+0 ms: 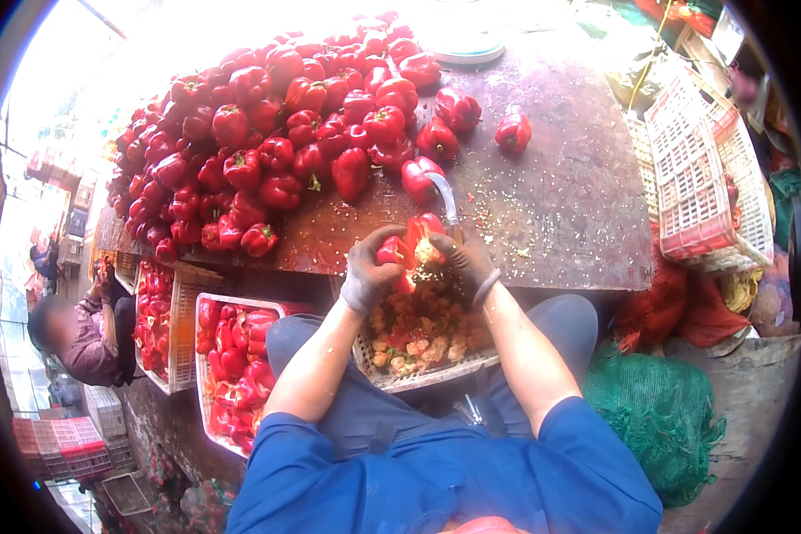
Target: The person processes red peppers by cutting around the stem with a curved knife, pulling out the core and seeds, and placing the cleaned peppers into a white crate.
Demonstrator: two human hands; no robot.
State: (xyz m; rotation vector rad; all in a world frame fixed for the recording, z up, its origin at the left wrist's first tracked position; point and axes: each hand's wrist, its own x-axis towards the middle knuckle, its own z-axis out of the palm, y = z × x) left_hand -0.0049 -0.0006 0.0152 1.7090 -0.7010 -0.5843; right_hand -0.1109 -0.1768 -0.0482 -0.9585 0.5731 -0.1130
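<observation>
pepper (396,254) split open: left hand (368,267) grips its flesh, right hand (468,265) clasps knife (448,200), pinches core (430,254); crate (445,376) sits below fingers, likely for scraps.

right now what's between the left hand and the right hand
A split red pepper, its pale core showing, is between the left hand and the right hand in the head view.

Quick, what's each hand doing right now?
Left hand: closed around a split red pepper.
Right hand: closed on a curved knife, beside the pepper's pale core.
</observation>
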